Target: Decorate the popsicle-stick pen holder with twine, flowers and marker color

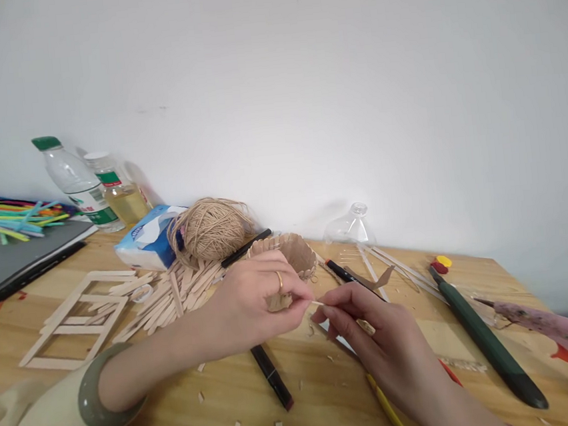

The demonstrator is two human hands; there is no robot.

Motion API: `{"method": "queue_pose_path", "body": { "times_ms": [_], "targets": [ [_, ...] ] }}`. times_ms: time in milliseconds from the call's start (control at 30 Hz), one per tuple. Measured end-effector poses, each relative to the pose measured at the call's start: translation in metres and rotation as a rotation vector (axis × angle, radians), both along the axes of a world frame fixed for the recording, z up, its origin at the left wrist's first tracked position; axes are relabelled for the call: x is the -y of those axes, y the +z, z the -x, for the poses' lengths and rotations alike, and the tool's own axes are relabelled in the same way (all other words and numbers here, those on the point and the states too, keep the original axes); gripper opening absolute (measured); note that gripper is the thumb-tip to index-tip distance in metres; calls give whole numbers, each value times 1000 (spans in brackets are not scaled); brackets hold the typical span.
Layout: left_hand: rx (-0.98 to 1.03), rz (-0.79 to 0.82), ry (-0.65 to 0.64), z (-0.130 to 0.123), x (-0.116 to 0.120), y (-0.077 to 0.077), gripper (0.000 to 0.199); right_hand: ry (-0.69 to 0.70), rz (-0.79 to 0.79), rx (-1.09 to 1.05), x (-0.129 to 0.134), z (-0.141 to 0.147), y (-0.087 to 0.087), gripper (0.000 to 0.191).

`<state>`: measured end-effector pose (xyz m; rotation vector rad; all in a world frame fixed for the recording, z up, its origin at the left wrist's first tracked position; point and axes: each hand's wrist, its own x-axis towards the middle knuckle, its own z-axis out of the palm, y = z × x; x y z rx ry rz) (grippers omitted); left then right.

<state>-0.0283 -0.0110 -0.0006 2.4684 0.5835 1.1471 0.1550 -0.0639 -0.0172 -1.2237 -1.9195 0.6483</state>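
Note:
My left hand (271, 291), with a ring on one finger, pinches one end of a thin pale sliver (317, 303), which looks like wood. The other end sits between the thumb and forefinger of my right hand (370, 325). Behind the left hand stands a round basket-like cup (295, 255) edged with wooden pieces, partly hidden. Below the right hand is a cutting tool with a yellow handle (386, 407) and a flat metal blade; most of it is covered, and I cannot tell if the hand touches it. A black marker (272, 378) lies below the left hand.
Craft sticks (171, 297) and a stick frame (69, 331) lie left, near a twine ball (215, 229), tissue pack (148, 239) and bottles (83, 185). At right are a green-handled knife (487, 337), a pink glue gun (561, 327) and a cut bottle top (353, 226).

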Motion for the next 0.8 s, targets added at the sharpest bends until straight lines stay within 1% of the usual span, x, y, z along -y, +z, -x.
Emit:
{"method": "queue_pose_path", "body": {
  "times_ms": [67, 100, 133, 167, 267, 300, 333, 367, 433, 500, 600, 700, 733, 800],
  "targets": [
    [19, 33, 5, 0, 1, 0, 10, 6, -15, 16, 0, 0, 0, 14],
    [26, 75, 11, 0, 1, 0, 11, 16, -24, 22, 0, -1, -1, 13],
    [29, 154, 19, -1, 2, 0, 10, 30, -37, 26, 0, -1, -2, 13],
    [25, 270, 27, -1, 2, 0, 9, 41, -54, 29, 1, -1, -2, 12],
    [3, 692, 30, -3, 3, -2, 5, 50, -116, 24, 1, -1, -5, 11],
    [-6, 778, 26, -4, 3, -4, 5, 48, -141, 17, 1, -1, -6, 11],
    [-20, 816, 17, -4, 4, -5, 5, 46, -163, 12, 1, -2, -7, 11],
    [-38, 810, 11, -4, 4, -7, 6, 45, -183, 10, 1, -2, -7, 10],
    [-95, 738, 1, -3, 4, -10, 8, 22, -217, 12, 2, -2, -8, 10],
    [-152, 688, -26, -2, 3, -12, 13, -13, -219, 4, 3, -2, -8, 9],
    [-204, 660, -38, -2, 4, -12, 22, -41, -146, -47, 4, -2, -7, 7],
    [-164, 653, 51, -4, 5, -8, 33, -48, -44, -87, 4, -2, -7, 9],
    [-127, 669, 75, -5, 6, -7, 30, -54, -29, -88, 4, -2, -8, 10],
    [-57, 693, 81, -5, 9, -4, 17, -71, -39, -66, 4, -2, -8, 11]
  ]
}}
